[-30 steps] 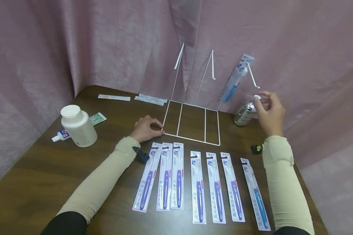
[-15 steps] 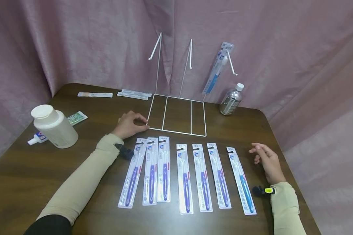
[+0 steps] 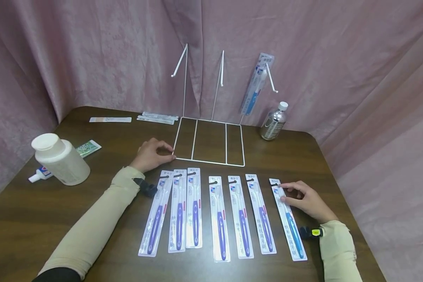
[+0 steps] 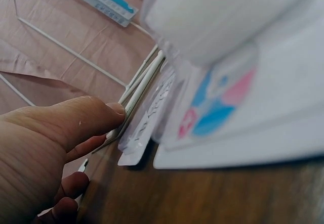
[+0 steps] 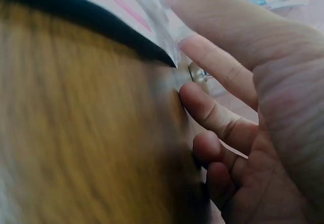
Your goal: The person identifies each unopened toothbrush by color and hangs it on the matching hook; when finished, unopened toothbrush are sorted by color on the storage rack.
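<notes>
A white wire display rack (image 3: 209,161) with upright hooks stands at the back of the table. My left hand (image 3: 151,154) pinches its front left corner between thumb and finger; the left wrist view shows the thumb (image 4: 86,117) pressing on the white wire. On the right, my right hand (image 3: 308,200) touches a packaged blue toothbrush (image 3: 291,227) lying flat, thumb and index finger at its upper right edge. Its other fingers curl loosely. Another blue toothbrush pack (image 3: 255,88) hangs from the rack's right hook. Several purple toothbrush packs (image 3: 220,219) lie in a row in front.
A large white bottle (image 3: 65,162) stands at the left, partly hiding a toothpaste tube (image 3: 89,148). Thin white packets (image 3: 110,120) lie along the back edge. A silvery bottle with a white cap (image 3: 273,123) stands right of the rack, before a pink curtain (image 3: 127,58).
My right hand has left the silvery bottle's cap and come down and toward me to the blue toothbrush pack. My left hand keeps its hold on the rack. The head view has shifted.
</notes>
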Demonstrator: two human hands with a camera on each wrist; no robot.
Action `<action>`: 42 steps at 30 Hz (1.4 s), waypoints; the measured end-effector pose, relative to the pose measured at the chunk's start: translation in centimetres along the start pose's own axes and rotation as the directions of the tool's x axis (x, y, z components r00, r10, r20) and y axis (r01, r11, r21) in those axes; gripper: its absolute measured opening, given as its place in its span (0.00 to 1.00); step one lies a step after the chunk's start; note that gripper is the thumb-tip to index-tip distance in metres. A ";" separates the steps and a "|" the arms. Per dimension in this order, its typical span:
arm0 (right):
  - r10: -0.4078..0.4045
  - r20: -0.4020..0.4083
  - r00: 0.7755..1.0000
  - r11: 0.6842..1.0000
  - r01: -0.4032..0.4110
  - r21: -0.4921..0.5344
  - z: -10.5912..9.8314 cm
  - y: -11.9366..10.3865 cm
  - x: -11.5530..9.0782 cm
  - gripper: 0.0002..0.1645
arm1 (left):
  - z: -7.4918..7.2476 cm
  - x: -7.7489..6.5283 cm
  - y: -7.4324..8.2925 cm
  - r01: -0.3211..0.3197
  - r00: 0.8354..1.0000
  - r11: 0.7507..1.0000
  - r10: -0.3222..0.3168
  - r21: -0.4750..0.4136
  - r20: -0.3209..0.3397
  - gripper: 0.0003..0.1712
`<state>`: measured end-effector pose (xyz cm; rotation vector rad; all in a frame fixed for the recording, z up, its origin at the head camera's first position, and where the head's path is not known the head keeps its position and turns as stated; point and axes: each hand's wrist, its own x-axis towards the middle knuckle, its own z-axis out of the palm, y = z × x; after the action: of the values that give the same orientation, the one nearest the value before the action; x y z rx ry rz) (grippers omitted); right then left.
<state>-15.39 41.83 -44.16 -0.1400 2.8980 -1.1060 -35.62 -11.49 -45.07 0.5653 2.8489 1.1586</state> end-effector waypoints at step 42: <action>-0.366 -0.826 0.429 0.919 0.305 -0.249 -2.4 -19.5 12.9 0.22 | 0.1 -0.1 0.2 0.012 1.000 1.000 -0.012 -0.022 -0.018 0.19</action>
<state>-27.00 27.69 -29.36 -0.2340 3.9618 -1.4758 -35.42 -11.34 -45.10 0.5390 2.8467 1.1974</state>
